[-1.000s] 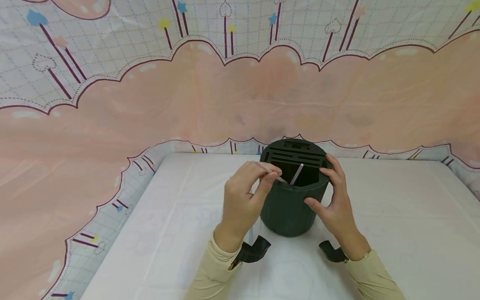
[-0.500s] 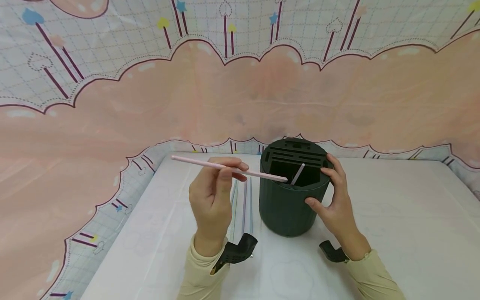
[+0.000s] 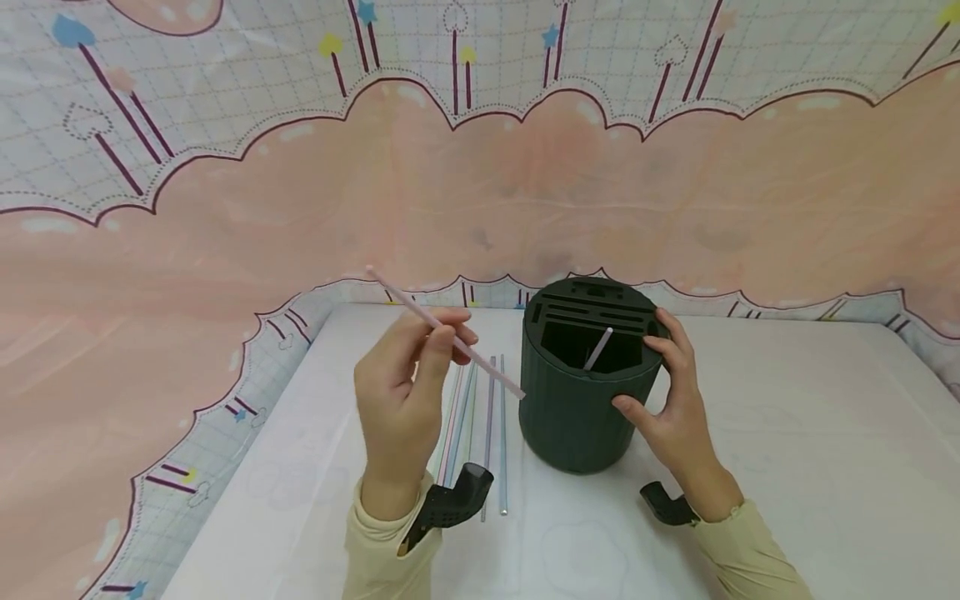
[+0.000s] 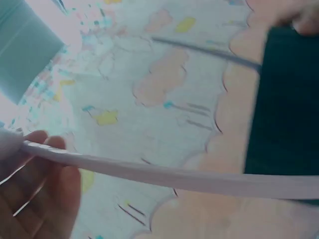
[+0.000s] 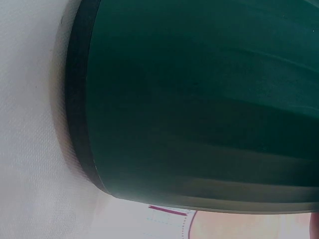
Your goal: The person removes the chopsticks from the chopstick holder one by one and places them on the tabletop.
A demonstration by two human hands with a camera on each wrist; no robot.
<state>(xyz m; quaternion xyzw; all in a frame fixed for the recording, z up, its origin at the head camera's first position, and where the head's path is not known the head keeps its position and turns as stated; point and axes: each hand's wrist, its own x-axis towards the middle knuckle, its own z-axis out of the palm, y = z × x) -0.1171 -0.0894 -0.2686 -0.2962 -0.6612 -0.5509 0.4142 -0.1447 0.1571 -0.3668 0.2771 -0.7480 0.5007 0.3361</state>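
My left hand (image 3: pixel 401 383) pinches a pale pink straw (image 3: pixel 405 298) between thumb and fingers. The straw slants down to the right, its lower end overlapping the left wall of a dark green utensil holder (image 3: pixel 577 425) in the head view. That same straw (image 4: pixel 199 180) crosses the left wrist view. Round the holder's right rim my right hand (image 3: pixel 671 392) grips, thumb on the front wall and fingers at the top edge. A light straw (image 3: pixel 598 348) leans in the holder's large opening; its lower part is hidden inside. Only the holder's green side (image 5: pixel 199 99) fills the right wrist view.
Several pastel straws lie lengthwise on the white table (image 3: pixel 787 433) left of the holder, among them a blue straw (image 3: pixel 502 442) and a purple straw (image 3: pixel 489 417). Narrow slots (image 3: pixel 592 308) cut the back of the holder's top. A patterned peach cloth (image 3: pixel 480 200) hangs behind.
My left hand has drawn back left from the holder's opening, bringing the pink straw's end out past the rim and exposing the straws on the table. My right hand keeps its grip.
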